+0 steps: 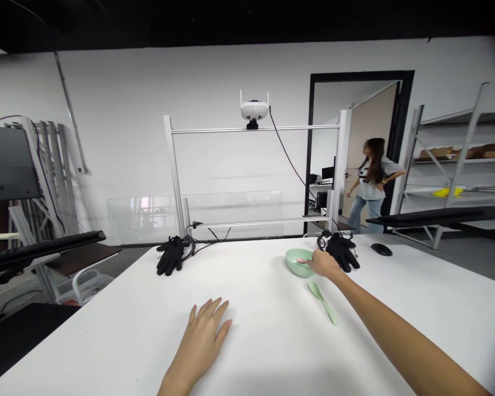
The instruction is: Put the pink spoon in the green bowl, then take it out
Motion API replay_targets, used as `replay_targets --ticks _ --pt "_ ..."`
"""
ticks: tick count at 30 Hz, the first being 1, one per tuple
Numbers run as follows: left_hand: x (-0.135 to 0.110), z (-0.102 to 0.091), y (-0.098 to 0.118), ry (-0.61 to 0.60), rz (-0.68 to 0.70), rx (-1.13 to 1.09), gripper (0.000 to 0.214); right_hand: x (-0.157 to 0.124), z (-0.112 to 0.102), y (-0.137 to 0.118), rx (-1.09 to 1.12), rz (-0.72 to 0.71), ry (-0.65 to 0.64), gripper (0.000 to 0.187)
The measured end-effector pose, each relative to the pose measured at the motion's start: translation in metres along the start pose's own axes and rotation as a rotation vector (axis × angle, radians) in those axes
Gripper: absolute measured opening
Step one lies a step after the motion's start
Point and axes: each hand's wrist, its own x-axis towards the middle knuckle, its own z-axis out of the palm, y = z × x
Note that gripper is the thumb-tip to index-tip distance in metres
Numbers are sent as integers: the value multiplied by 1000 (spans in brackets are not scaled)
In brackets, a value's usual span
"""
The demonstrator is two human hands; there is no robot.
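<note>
A pink bit [301, 260] in the green bowl [295, 268] is pinched by the right hand [324, 264]; the left hand [202, 338] is laid flat, fingers spread, on the white table [107, 330].

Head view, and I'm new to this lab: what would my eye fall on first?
Probably the right hand at the rim of a pale green bowl, with a green spoon nearer on the white table. Beyond, a white device tops a metal frame, and a person stands by the doorway at right.
</note>
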Motion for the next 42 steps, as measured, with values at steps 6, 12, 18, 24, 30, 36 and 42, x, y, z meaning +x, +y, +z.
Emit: replay_targets --ticks 6,12,18,24,30,36,42 --pt "-1 -2 0 2 3 15 54 -19 -15 7 6 -15 39 39" --pt "-1 -5 0 1 -1 23 53 -59 -21 31 42 -64 120 35" --pt "-1 -5 2 23 8 14 52 -107 -4 52 67 -91 139 36" --pt "-2 -6 4 22 19 16 53 -123 20 68 -27 -10 73 35" --pt "-4 -9 7 11 7 11 53 -119 28 69 -55 57 -26 38" --pt "-6 -9 6 23 9 8 52 -117 37 69 -39 58 -56 40" --pt "-6 -8 5 17 3 6 52 -114 45 71 -46 44 -49 39"
